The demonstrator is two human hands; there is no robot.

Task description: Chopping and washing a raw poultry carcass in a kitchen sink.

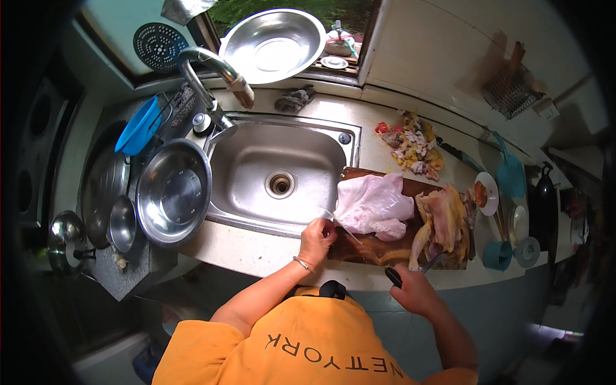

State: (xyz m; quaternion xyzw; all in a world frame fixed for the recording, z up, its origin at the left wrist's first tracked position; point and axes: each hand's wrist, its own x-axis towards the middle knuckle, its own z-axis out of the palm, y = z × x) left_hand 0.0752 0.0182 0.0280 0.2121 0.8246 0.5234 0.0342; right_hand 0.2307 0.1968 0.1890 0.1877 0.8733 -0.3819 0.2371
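A pale, skinless-looking piece of poultry meat (373, 204) lies on the left part of a wooden cutting board (373, 250). At its lower left corner my left hand (317, 243) has its fingers pinched together at a thin pale strand (355, 237), which crosses the board's edge. My right hand (416, 291) grips a knife by its black handle (393, 277). The knife's blade (433, 260) points up and right, near a yellow-skinned poultry carcass (440, 216) on the board's right part. Part of the blade is hidden by the hand.
Left of the board is a steel sink (240, 187) with a faucet (204, 57). A metal basin (173, 192) stands beside it. Behind the board lie a pile of fatty scraps (416, 149) and another knife (459, 156). A small white dish (487, 194) and a teal cup (498, 255) sit rightward.
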